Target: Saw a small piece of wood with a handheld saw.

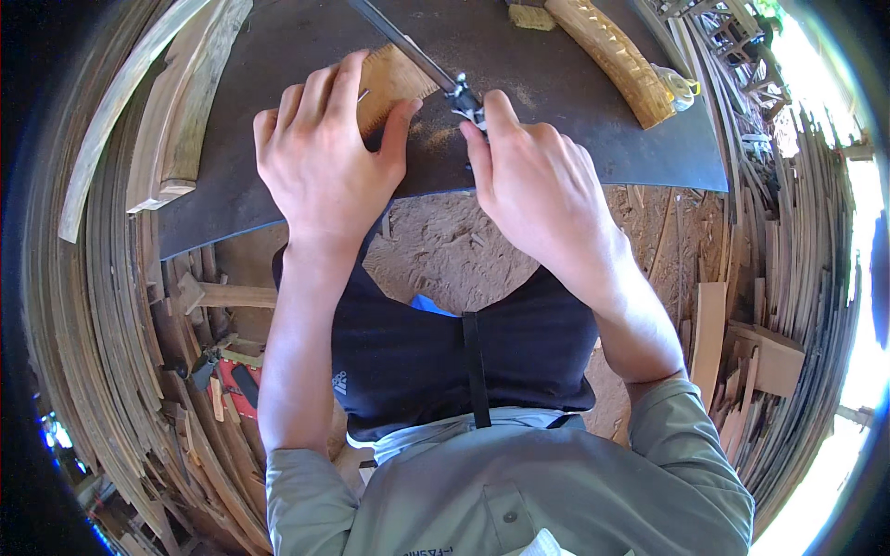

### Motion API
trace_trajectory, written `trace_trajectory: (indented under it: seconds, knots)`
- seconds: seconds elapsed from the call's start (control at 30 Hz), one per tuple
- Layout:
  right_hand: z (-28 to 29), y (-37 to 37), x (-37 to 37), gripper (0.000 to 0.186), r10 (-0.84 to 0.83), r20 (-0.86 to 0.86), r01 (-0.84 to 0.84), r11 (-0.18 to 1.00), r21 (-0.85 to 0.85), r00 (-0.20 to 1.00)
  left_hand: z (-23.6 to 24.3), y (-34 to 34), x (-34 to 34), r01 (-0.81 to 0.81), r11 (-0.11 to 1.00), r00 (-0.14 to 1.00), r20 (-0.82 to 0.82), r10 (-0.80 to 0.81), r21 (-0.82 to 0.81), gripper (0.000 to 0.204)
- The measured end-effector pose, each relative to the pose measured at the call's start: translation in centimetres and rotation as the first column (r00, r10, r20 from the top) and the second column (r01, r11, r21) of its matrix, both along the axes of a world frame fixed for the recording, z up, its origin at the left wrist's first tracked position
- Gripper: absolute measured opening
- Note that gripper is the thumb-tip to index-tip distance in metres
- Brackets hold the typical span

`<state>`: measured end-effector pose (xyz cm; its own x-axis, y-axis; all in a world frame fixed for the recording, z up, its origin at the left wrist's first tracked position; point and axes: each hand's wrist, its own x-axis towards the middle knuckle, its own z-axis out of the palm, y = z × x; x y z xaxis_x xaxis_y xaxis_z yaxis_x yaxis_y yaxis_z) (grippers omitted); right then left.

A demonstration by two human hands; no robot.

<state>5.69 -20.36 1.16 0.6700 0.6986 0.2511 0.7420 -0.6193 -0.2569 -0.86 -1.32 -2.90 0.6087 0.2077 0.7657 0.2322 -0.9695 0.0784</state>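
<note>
A flat light-brown wooden piece [400, 76] with a toothed-looking edge lies on the dark table. My left hand [324, 153] bears down on it, the thumb apart from the bent fingers, and covers its near left part. A thin nail-like bit [363, 95] shows beside the index finger. Just to the right, my right hand [542, 176] is closed round the near end of a narrow metal-framed hand saw [417, 57], whose handle the hand hides. The saw's bar slants away to the upper left, with a silver fitting [465, 100] by my fingers. Sawdust [445, 139] is scattered around.
Long curved timbers [176, 111] lie at the table's [640, 153] left. A notched wooden piece [612, 60] rests at the far right beside a clear container [681, 88]; a small block [531, 17] sits near it. Stacked planks [779, 278] line both sides, above a sandy floor [436, 250].
</note>
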Motion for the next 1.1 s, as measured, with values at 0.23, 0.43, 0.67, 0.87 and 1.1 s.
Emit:
trace_trajectory:
  seconds: [0.23, 0.43, 0.67, 0.87, 1.1]
  knots:
    - [0.2, 0.6, 0.3, 0.026, 0.039, 0.091, -0.044, 0.998, 0.051, 0.995, -0.1, 0.0, 0.0, 0.030, 1.000, 1.000, 0.005, -0.030, 0.005, 0.054]
    - [0.7, -0.4, -1.3, 0.025, -0.073, -0.048, 0.066, 0.989, -0.134, 0.996, 0.0, 0.1, 0.2, -0.019, 0.999, 0.999, -0.036, 0.018, -0.036, 0.054]
    - [1.1, 0.7, -0.2, 0.025, 0.042, 0.065, -0.040, 0.999, -0.028, 0.997, 0.3, 0.0, 0.2, -0.024, 0.999, 0.999, -0.046, 0.023, -0.037, 0.054]
    - [2.0, -1.1, -2.0, 0.023, -0.030, 0.017, 0.033, 0.982, -0.185, 0.999, 0.4, 0.1, 0.2, -0.035, 0.997, 0.999, -0.025, 0.033, -0.064, 0.053]
    - [2.3, 1.3, 0.2, 0.024, 0.060, 0.012, -0.059, 0.994, -0.096, 0.998, 0.4, 0.1, 0.2, 0.015, 0.995, 1.000, 0.013, -0.014, -0.096, 0.051]
